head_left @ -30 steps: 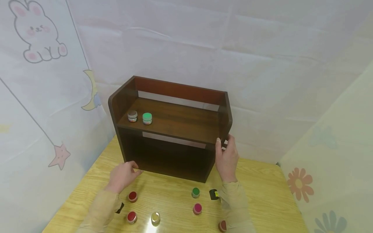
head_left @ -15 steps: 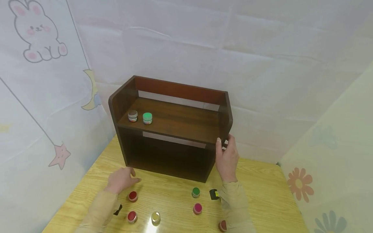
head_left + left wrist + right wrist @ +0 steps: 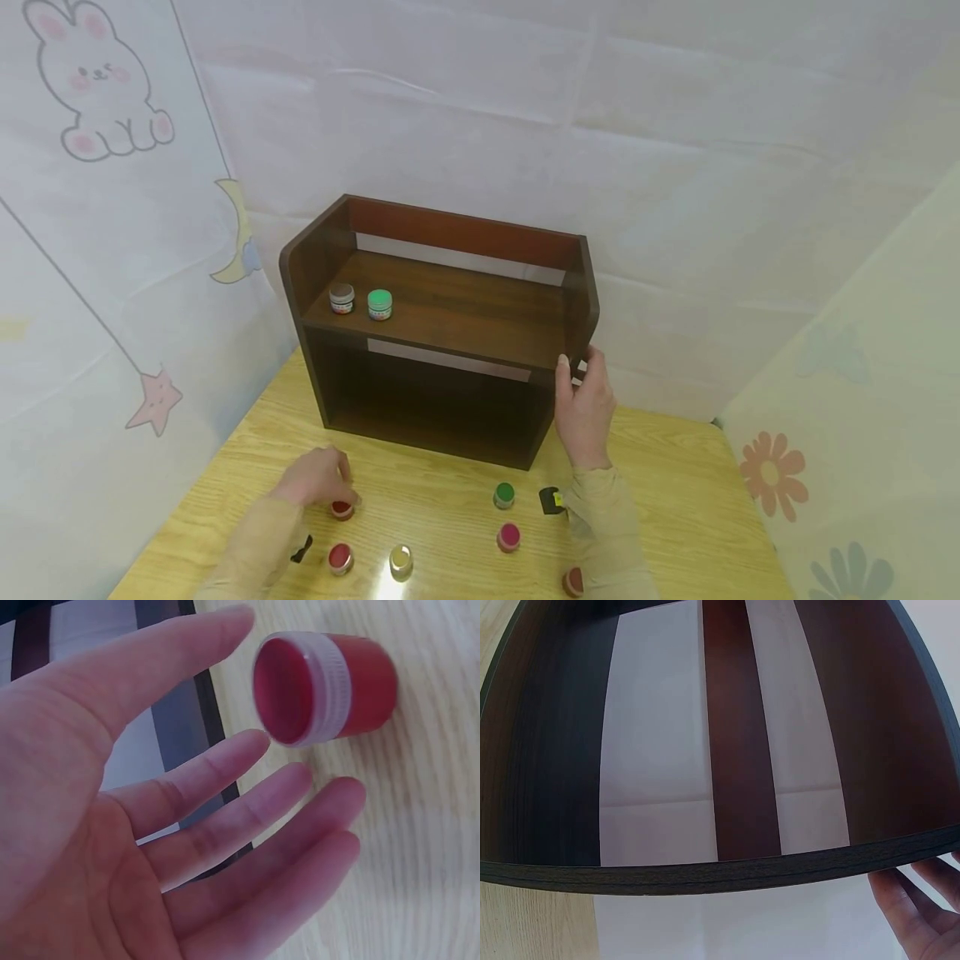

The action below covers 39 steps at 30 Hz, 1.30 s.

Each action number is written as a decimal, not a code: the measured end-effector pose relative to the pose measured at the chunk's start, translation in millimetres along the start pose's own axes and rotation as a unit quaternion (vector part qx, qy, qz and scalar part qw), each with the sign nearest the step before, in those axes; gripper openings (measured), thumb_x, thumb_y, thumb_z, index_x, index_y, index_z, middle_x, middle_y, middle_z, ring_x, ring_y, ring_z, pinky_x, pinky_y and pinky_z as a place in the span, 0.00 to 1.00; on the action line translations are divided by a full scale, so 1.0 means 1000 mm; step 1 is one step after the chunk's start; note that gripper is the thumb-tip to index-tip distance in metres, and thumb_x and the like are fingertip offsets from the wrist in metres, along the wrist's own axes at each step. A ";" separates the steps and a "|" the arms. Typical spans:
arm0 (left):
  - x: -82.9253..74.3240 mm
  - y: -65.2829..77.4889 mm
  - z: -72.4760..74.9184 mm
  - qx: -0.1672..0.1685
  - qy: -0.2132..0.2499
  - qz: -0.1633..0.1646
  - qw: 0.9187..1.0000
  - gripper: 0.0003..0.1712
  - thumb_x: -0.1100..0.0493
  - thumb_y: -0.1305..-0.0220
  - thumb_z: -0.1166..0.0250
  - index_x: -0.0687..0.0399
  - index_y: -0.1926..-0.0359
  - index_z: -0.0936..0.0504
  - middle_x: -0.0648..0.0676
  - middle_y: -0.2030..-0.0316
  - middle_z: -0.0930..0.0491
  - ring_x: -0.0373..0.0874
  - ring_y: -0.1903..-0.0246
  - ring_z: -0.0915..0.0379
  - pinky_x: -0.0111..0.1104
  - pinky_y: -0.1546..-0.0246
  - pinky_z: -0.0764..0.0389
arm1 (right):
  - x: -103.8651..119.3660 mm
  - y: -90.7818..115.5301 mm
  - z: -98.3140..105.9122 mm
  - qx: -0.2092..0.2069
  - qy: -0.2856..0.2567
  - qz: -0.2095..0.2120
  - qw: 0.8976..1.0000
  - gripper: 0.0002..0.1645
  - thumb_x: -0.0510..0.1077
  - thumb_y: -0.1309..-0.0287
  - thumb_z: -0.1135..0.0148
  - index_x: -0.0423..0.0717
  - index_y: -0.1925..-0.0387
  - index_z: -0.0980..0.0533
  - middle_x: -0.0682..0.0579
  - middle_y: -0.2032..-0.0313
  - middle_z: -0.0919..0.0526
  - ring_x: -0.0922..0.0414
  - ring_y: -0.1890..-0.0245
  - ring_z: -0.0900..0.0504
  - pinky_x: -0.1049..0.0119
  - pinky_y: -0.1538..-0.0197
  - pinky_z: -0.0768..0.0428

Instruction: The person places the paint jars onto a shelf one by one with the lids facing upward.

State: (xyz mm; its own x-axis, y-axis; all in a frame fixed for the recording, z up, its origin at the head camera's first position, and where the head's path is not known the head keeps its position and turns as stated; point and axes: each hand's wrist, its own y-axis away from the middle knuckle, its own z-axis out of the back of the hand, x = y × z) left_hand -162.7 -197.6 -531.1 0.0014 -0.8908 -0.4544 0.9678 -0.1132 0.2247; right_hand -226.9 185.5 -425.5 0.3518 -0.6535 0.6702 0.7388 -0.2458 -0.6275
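A red-lidded paint jar (image 3: 326,688) stands on the wooden table, beyond my left hand (image 3: 317,477). In the left wrist view, the left thumb and fingers spread on either side of it, with a gap between them and the jar. The lid is partly hidden by the hand in the head view. My right hand (image 3: 585,412) touches the right side panel of the dark brown shelf (image 3: 457,333), its thumb by the front edge; some fingertips are hidden. On the upper board stand a brown-lidded jar (image 3: 342,298) and a light green jar (image 3: 379,305).
On the table's front part are another red jar (image 3: 341,559), a yellow jar (image 3: 401,562), a dark green jar (image 3: 504,496) and a magenta jar (image 3: 508,537). A brownish-red jar (image 3: 573,582) is partly behind the right sleeve. White printed cloth (image 3: 675,208) hangs behind the shelf.
My left hand has moved away from the shelf's lower front edge, toward the person, to the nearby red jar. The right hand and the shelf keep their places.
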 end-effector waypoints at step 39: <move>0.004 0.001 -0.018 0.019 0.060 -0.052 0.997 0.23 0.66 0.66 0.16 0.52 0.79 0.25 0.47 0.79 0.27 0.43 0.77 0.32 0.36 0.75 0.28 | 0.001 -0.001 0.001 0.004 -0.006 -0.002 1.000 0.23 0.51 0.26 0.43 0.37 0.41 0.28 0.41 0.49 0.18 0.43 0.59 0.15 0.47 0.60 0.15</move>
State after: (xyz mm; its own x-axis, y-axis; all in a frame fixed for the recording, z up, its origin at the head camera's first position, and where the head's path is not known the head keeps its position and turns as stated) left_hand -157.2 -193.5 -548.1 -0.0671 -0.8146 -0.5761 0.9538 -0.2219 0.2027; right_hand -226.3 186.3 -424.0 0.3562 -0.6442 0.6768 0.7446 -0.2418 -0.6221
